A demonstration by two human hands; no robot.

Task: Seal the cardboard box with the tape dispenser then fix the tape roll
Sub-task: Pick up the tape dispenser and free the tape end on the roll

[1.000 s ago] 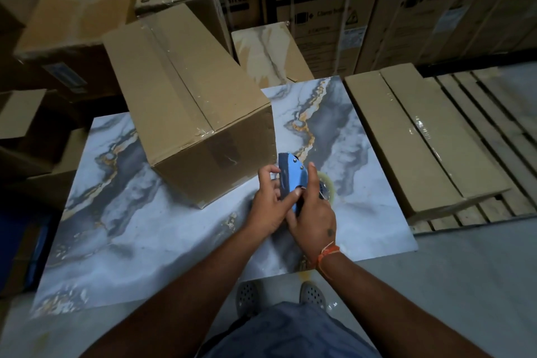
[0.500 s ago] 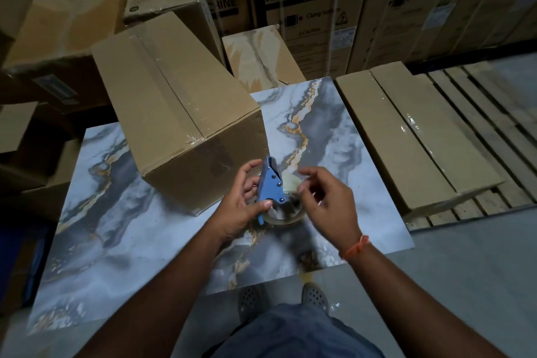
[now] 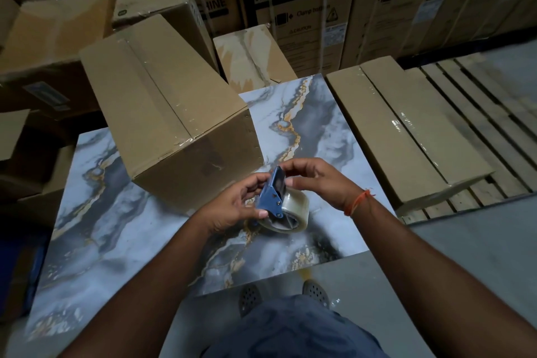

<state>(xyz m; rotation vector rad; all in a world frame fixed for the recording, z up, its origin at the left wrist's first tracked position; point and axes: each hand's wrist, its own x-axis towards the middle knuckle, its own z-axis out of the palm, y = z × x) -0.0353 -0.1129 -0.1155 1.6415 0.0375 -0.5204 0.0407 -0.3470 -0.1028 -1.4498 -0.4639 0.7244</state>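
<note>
A marble-patterned desk (image 3: 122, 241) stands among stacked washing-machine cartons (image 3: 302, 0). Left hand (image 3: 232, 206) grips the blue tape dispenser (image 3: 271, 195); right hand (image 3: 319, 180) pinches its top. Taped cardboard box (image 3: 162, 107) sits beyond the left hand.

Dim storeroom, stacked washing machine cartons (image 3: 305, 6), wooden pallet (image 3: 476, 113), grey floor (image 3: 465, 256)

bare forearms, orange thread wristband (image 3: 358, 201) – right wrist, blue-grey shirt (image 3: 293, 328), perforated clogs (image 3: 250, 298)

Tape dispenser (image 3: 273, 197) lifted off marble; right hand (image 3: 321, 183) shifted to its top
</note>
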